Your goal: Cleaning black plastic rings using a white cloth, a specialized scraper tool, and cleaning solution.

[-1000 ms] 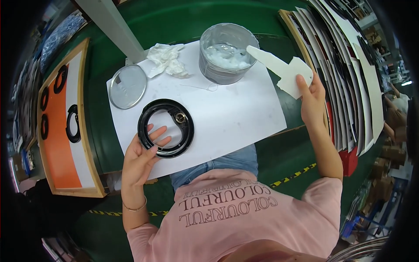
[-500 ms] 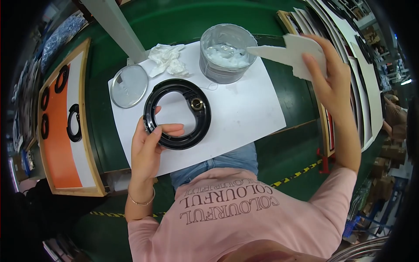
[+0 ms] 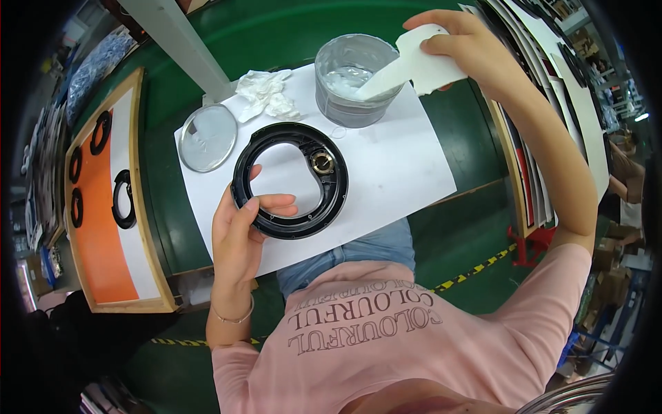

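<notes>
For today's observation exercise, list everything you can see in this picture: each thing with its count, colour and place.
Ring part: one, black, on the white sheet.
White sheet: one, on the green table.
Tub: one, grey, holds white paste, far edge of sheet.
Spreader card: one, white, tip in the tub.
Round lid: one, clear, sheet's left corner.
Crumpled wipe: one, white, beside the lid.
Tray: one, wooden-framed, orange and white, left; four black rings on it.
Stacked boards: several, right.
Left hand: grips the ring part.
Right hand: holds the spreader card.
</notes>
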Demonstrator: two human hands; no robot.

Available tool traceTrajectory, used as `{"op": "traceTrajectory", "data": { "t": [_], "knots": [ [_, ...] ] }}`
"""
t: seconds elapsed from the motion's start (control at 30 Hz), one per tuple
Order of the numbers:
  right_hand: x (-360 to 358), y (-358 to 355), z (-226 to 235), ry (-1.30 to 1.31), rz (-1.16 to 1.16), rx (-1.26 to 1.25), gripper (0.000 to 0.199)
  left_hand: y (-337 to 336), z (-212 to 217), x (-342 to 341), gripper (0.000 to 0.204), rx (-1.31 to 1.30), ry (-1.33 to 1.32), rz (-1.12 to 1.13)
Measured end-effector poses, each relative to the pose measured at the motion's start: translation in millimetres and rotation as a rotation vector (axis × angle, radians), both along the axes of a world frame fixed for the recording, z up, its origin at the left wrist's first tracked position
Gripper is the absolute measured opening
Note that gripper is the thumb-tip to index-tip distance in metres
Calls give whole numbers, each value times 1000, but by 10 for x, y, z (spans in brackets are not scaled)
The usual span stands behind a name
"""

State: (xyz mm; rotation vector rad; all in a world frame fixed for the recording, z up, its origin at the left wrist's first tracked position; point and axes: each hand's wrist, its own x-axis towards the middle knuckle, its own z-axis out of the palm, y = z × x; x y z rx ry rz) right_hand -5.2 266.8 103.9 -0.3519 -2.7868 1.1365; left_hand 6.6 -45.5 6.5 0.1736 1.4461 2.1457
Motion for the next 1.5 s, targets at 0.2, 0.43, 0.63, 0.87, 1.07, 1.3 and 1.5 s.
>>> {"op": "traceTrajectory", "data": {
  "t": [0.2, 0.43, 0.63, 0.87, 1.07, 1.3, 1.5],
  "knots": [
    [44, 192, -76, -20, -113, -240, 34, -25, 1, -39, 39, 64, -10, 3],
    [153, 259, -54, 127, -54, -55, 35, 24, 43, -98, 39, 104, -45, -7],
    [674, 245, -67, 565, 382, 335, 30, 122, 72, -278, 38, 147, -95, -45],
    [965, -32, -38, 675, 660, 497, 28, 218, 89, -368, 39, 187, -134, -119],
    [1010, -115, -6, 620, 719, 622, 22, 244, 93, -363, 39, 268, -209, -144],
    [1114, -328, 9, 658, 761, 865, 26, 198, 87, -378, 38, 268, -213, -126],
    [1107, -253, 71, 597, 742, 823, 25, 205, 102, -344, 37, 167, -113, -75]
  ]
}}
